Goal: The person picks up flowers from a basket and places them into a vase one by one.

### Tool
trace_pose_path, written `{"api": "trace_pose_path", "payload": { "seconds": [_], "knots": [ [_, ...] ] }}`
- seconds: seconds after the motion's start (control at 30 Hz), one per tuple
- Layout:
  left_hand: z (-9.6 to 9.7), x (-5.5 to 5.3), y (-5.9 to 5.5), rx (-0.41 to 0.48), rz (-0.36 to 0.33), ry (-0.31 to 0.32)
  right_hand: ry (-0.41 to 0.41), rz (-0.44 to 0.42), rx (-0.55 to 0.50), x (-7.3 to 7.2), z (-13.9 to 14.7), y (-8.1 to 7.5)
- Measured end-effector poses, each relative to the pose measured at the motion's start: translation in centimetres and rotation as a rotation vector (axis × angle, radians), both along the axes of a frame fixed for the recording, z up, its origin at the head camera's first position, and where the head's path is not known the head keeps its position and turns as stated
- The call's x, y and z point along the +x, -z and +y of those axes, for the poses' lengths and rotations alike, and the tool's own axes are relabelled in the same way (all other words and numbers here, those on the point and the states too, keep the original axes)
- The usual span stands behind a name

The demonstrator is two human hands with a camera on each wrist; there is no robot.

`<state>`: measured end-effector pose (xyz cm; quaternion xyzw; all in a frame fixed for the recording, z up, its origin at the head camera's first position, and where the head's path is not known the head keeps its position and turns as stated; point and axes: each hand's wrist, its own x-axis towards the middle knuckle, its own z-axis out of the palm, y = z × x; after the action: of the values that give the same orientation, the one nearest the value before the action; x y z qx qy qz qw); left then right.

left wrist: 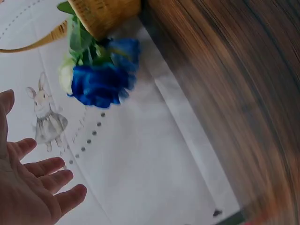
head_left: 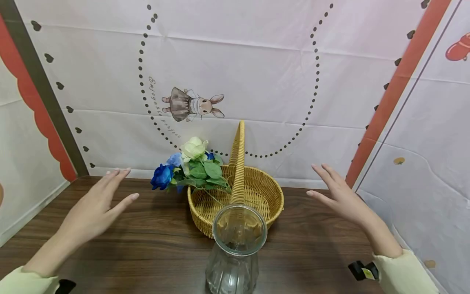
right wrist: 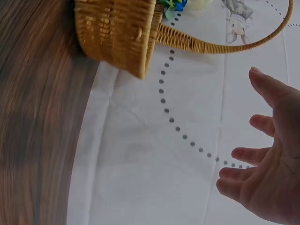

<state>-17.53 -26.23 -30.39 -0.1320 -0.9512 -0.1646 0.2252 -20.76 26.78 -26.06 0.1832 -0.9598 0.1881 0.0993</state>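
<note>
My left hand hovers over the left side of the table, fingers extended and thumb spread, holding nothing. On the other side my right hand is raised the same way, its fingers apart in the right wrist view. Between them stands a yellow wicker basket with a tall arched handle. Artificial roses lean over its left rim: a cream rose, a dark blue rose and a lighter blue one, with green leaves. A clear glass vase is in front of the basket, overlapping it in the head view.
The dark wooden table meets a white printed cloth at the back, with a rabbit figure and dotted curves. More cloth walls rise at the left and right. Black straps sit at the wrists by pale sleeves.
</note>
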Motion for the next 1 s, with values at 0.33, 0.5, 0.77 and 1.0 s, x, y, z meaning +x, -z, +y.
{"api": "trace_pose_path", "payload": {
  "seconds": [0.33, 0.5, 0.77, 1.0],
  "knots": [
    [4.7, -0.2, 1.0, 0.328, -0.041, 0.097, -0.170, 0.058, -0.143, -2.7, -3.7, 1.4],
    [6.9, -0.3, 1.8, 0.453, -0.107, 0.151, -0.215, 0.005, -0.210, -3.5, -5.8, 2.0],
    [9.7, -1.0, 3.6, 0.544, -0.256, 0.179, -0.289, -0.050, -0.288, -4.6, -8.6, 2.9],
    [12.0, -1.7, 4.8, 0.617, -0.446, 0.174, -0.332, -0.118, -0.265, -5.5, -10.8, 4.0]
  ]
}}
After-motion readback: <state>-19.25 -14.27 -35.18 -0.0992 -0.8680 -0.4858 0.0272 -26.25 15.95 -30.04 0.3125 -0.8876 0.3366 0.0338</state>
